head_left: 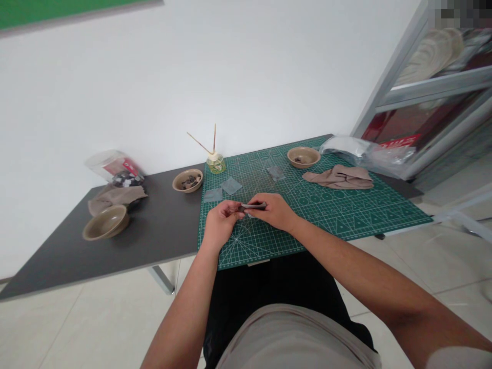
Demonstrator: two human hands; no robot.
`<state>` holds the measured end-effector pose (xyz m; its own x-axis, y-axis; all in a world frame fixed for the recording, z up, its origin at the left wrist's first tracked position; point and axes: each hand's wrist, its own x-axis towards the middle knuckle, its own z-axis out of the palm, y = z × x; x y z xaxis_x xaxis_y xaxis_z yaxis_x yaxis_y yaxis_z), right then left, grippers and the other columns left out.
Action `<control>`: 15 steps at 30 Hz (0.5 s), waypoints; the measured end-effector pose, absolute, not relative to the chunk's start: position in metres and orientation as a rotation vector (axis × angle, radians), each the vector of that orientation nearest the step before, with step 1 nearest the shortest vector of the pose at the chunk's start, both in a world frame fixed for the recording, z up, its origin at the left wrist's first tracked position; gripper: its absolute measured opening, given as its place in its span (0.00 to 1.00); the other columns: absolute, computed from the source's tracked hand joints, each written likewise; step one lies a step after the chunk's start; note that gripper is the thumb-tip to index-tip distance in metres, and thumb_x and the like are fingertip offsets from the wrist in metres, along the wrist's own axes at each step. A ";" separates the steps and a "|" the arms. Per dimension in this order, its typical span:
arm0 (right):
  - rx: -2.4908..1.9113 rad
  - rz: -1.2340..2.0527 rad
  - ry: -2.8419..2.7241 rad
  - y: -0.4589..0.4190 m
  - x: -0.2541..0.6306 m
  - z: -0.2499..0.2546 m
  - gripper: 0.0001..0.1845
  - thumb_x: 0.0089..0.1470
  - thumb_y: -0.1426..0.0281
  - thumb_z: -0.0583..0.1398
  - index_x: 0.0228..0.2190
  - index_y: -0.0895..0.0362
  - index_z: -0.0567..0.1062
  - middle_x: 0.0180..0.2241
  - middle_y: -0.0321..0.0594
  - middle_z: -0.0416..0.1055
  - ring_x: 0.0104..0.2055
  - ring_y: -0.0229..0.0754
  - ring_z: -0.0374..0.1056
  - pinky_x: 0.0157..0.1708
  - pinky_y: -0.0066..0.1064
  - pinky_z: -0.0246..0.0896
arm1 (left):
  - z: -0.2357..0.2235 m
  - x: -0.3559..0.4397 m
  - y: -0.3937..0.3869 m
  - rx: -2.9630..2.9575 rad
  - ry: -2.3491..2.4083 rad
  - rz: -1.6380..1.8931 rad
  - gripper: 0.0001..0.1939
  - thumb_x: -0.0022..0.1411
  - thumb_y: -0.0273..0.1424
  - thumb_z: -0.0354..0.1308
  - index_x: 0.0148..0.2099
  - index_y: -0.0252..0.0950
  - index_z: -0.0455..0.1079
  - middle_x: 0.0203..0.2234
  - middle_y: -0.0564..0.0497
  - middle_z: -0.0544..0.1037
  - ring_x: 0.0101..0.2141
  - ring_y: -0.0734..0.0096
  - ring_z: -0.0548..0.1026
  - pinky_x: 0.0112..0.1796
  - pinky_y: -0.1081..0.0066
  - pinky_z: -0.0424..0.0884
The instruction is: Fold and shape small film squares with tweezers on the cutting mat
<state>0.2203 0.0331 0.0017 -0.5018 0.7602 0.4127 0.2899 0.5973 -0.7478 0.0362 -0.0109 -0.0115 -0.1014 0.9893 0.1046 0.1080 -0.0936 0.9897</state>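
Far L of the green mat (326,205), on the dark surface (161,220): clear tub (111,161) w/ red label, near the wall; crumpled L cloth (115,197) in front of it; L bowl (100,234) nearest the surface's front edge of that group. Just beside the mat's L edge, toward the back: middle bowl (188,191) w/ dark bits.

On the mat, back L corner: reed bottle (216,165), 2 thin sticks up. In front of it, 2 flat clear packets (231,185).

Front L part of mat: L hand (221,223) & R hand (275,211) close tog., fingertips pinching a small thin grey piece (258,206) b/w them, over the mat. Material unclear; can't tell if it's folded.

Mat, behind R hand: another packet (275,173). Back R: R bowl (303,165) w/ a few dark bits; R cloth (342,178) bunched in front/R of it. By mat's back R edge: clear plastic bag (369,154).

Risks, my read: piece looks held by its edges only, so a loose pinch could drop it on the mat; uneven pull could bend/tear it if weak. Low R forearm sweep could drag R cloth into R bowl; L elbow swing could knock L bowl. Packets look light, so a brush of the knuckles may shift them.
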 end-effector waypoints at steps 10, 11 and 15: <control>-0.811 0.798 -2.064 0.034 0.219 0.000 0.05 0.52 0.67 0.65 0.32 0.56 0.79 0.30 0.36 0.77 0.32 0.37 0.70 0.33 0.27 0.60 | -0.010 0.037 -0.011 1.339 1.344 1.307 0.10 0.44 0.26 0.65 0.33 0.36 0.75 0.25 0.56 0.77 0.28 0.73 0.73 0.33 0.72 0.68; -0.823 0.811 -2.050 0.034 0.219 0.001 0.05 0.52 0.67 0.65 0.31 0.56 0.79 0.30 0.35 0.76 0.31 0.37 0.70 0.32 0.27 0.60 | -0.010 0.037 -0.011 1.343 1.352 1.310 0.10 0.44 0.26 0.65 0.34 0.36 0.75 0.25 0.55 0.77 0.28 0.73 0.73 0.33 0.72 0.68; -0.886 0.876 -1.963 0.032 0.219 0.002 0.05 0.51 0.66 0.65 0.29 0.55 0.78 0.27 0.34 0.75 0.30 0.37 0.69 0.32 0.29 0.60 | -0.009 0.037 -0.012 1.350 1.348 1.365 0.11 0.47 0.28 0.66 0.36 0.36 0.76 0.25 0.55 0.77 0.27 0.74 0.74 0.32 0.72 0.70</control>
<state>0.2192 0.0324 0.0016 -0.4404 0.8167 0.3730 0.2676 0.5160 -0.8137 0.0367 -0.0123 -0.0090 -0.1362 0.9779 0.1587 0.1464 -0.1386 0.9795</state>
